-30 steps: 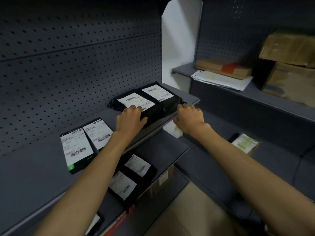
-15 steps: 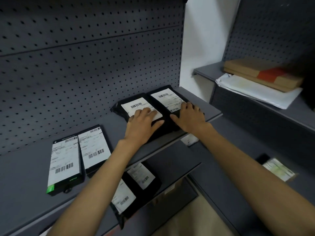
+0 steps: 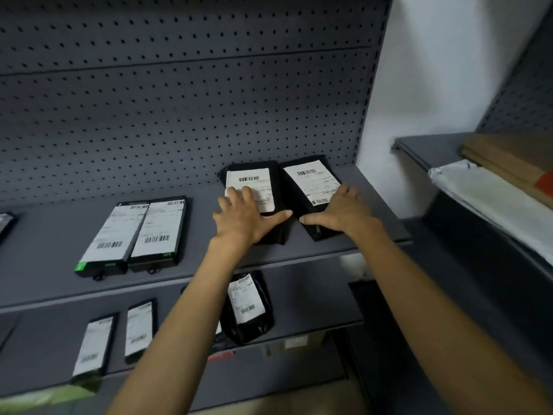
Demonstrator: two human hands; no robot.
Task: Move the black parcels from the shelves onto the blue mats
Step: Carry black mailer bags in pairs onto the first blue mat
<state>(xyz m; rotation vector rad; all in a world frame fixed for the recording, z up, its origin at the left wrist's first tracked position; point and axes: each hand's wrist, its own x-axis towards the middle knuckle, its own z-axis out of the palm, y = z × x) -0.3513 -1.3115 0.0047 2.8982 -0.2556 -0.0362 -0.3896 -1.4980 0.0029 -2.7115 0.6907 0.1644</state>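
Two black parcels lie side by side on the upper shelf (image 3: 314,251), labels up. The left hand (image 3: 242,218) rests flat on the left parcel (image 3: 276,187), fingers spread and straight, gripping nothing. The right hand (image 3: 338,212) lies flat on the right parcel (image 3: 311,182), likewise unclenched. The thumb tips nearly meet. Another black parcel (image 3: 248,307) lies on the lower shelf (image 3: 314,298).
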